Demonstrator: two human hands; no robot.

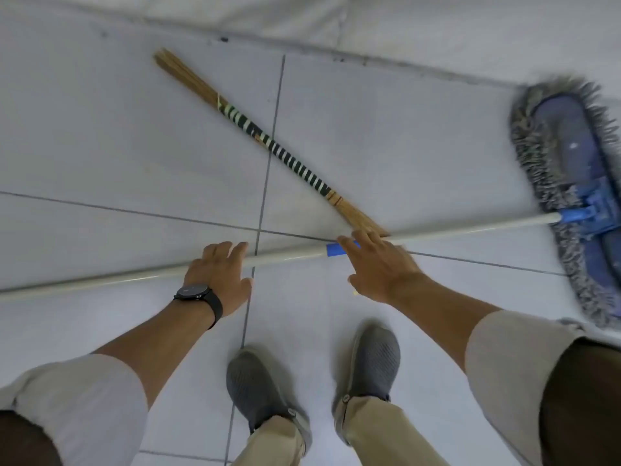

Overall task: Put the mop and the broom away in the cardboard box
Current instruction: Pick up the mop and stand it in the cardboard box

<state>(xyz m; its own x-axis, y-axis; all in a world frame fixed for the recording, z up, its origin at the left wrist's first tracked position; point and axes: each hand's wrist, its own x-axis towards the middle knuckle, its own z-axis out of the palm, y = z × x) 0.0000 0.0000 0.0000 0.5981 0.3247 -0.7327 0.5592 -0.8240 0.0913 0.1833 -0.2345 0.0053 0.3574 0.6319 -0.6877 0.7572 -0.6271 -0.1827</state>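
White tiles with dark grout lines cover the floor (100, 146), and both tools lie on it. The mop (437, 234) has a long pale handle running nearly level across the view, from the left edge up to a blue bracket at the right, where its blue pad with a grey fringe lies flat near the wall. A blue band wraps the handle about midway. The broom (289, 158) is a bundle of straw-coloured sticks bound with green and pale striped wrapping; it lies on a slant from the upper left down to the middle, and its lower end meets the mop handle just by the blue band.

The left hand (218, 277), with a black watch (195, 292) on its wrist, is over the mop handle left of centre. Its fingers are loosely spread and bent forward over the pole, thumb out to the side; whether they touch the pole I cannot tell. The right hand (379, 264) reaches over the blue band, fingers extended and slightly apart, tips at the pole and the broom's end, not closed around either. Grey shoes (255, 388) stand below on the tiles.
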